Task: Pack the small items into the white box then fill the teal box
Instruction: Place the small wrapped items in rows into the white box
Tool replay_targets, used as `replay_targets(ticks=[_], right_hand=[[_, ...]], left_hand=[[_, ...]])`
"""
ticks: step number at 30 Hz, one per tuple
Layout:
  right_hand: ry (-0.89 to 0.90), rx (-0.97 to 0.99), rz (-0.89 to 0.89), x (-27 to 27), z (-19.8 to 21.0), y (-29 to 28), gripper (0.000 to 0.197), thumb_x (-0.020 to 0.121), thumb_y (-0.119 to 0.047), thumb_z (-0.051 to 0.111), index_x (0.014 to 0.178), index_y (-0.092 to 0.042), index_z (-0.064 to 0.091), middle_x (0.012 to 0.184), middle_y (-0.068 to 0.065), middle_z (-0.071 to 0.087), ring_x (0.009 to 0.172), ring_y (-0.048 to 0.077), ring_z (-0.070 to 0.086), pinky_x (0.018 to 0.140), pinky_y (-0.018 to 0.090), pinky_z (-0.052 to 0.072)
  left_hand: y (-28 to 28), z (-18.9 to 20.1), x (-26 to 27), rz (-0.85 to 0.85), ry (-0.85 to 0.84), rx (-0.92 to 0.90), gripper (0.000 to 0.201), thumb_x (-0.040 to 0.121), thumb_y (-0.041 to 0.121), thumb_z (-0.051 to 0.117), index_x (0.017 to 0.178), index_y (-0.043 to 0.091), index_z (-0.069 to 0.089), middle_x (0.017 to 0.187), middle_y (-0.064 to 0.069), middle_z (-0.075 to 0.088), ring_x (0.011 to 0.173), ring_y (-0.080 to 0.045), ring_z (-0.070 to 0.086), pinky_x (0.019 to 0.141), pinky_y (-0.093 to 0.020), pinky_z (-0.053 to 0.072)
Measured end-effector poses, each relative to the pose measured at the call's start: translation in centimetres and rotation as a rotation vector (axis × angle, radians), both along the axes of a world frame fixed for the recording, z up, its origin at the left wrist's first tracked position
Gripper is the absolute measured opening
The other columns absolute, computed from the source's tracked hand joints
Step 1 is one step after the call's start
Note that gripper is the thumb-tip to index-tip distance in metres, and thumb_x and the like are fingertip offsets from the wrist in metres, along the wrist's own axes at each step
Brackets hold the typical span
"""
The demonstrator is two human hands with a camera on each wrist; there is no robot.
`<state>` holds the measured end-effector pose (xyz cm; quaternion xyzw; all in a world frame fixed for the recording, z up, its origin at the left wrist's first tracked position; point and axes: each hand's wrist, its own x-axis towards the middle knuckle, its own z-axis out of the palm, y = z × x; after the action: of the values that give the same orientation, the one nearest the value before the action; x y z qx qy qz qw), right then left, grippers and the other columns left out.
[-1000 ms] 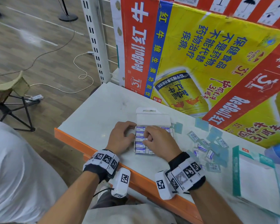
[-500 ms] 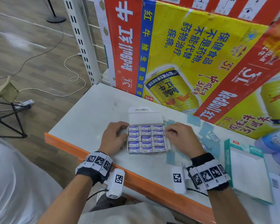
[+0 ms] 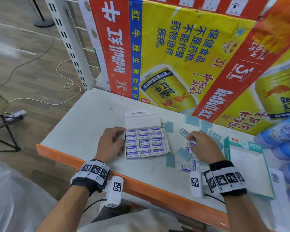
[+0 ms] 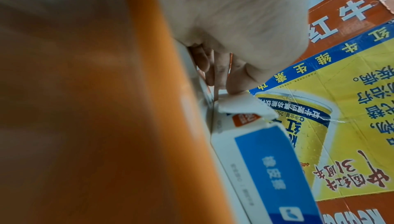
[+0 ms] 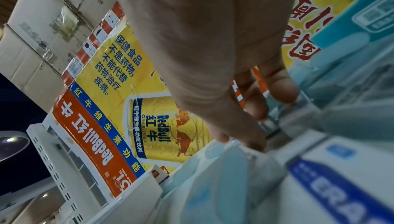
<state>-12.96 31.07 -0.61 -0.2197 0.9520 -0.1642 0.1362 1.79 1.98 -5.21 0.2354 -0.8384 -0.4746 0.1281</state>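
The white box lies open mid-table, its lid folded back, with rows of small blue-and-white erasers packed inside. My left hand holds the box's left side, fingers curled; in the left wrist view its thumb presses a side flap of the box. To the right of the box, my right hand pinches one loose eraser over the scattered pile. The right wrist view shows those fingers down among blurred pieces. The teal box lies open at the far right.
Loose erasers and pale blue pieces are scattered between the two boxes. A large Red Bull carton walls off the back. Blue packages are stacked at the right. The orange table edge runs in front.
My right hand left the white box, moved right to the loose pile and took hold of one eraser. The left hand stayed at the box's left side.
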Motion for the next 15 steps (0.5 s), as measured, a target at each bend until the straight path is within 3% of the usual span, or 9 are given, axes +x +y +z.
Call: replay_targets(ticks=[3,7,10,13,15], right_hand=[[0.026,-0.017,-0.010,0.0,-0.1,-0.1,0.027,0.082,0.000,0.058,0.100,-0.019,0.056,0.094,-0.001,0.051,0.094,0.022,0.055,0.078,0.031,0.046],[-0.013,-0.109,-0.057,-0.2,0.2,-0.2,0.035,0.086,-0.003,0.053,0.112,-0.026,0.057,0.096,0.004,0.047,0.087,0.023,0.056,0.077,0.030,0.043],[0.004,-0.212,-0.068,-0.3,0.9,-0.3,0.029,0.085,-0.002,0.055,0.101,-0.026,0.061,0.092,0.002,0.046,0.079,0.019,0.055,0.079,0.030,0.045],[0.052,-0.322,-0.044,-0.1,1.7,-0.6,0.022,0.081,-0.005,0.065,0.084,-0.026,0.058,0.086,-0.003,0.050,0.072,0.003,0.054,0.068,0.010,0.040],[0.061,-0.378,-0.015,0.3,2.2,-1.0,0.023,0.077,-0.004,0.068,0.077,-0.024,0.057,0.082,-0.006,0.053,0.073,-0.005,0.052,0.065,0.004,0.038]], left_hand=[[0.0,-0.2,0.0,0.008,0.001,-0.004,0.029,0.078,0.014,0.057,0.102,0.028,0.063,0.104,0.001,0.058,0.085,-0.002,0.054,0.071,-0.016,0.040],[-0.2,-0.5,-0.1,0.005,0.010,-0.037,0.035,0.080,0.004,0.058,0.100,0.033,0.063,0.103,0.001,0.059,0.087,0.000,0.053,0.072,-0.012,0.037],[-0.1,-0.5,-0.1,0.002,0.013,-0.036,0.031,0.080,0.009,0.057,0.100,0.033,0.063,0.103,0.001,0.060,0.088,0.000,0.053,0.073,-0.010,0.036],[-0.2,-0.6,-0.1,0.002,0.004,-0.044,0.031,0.080,0.009,0.058,0.103,0.029,0.064,0.104,0.001,0.061,0.091,-0.005,0.054,0.074,-0.010,0.035],[-0.2,-0.6,-0.2,0.004,0.004,-0.045,0.031,0.080,0.009,0.059,0.104,0.029,0.064,0.104,0.001,0.061,0.092,-0.005,0.053,0.074,-0.009,0.035]])
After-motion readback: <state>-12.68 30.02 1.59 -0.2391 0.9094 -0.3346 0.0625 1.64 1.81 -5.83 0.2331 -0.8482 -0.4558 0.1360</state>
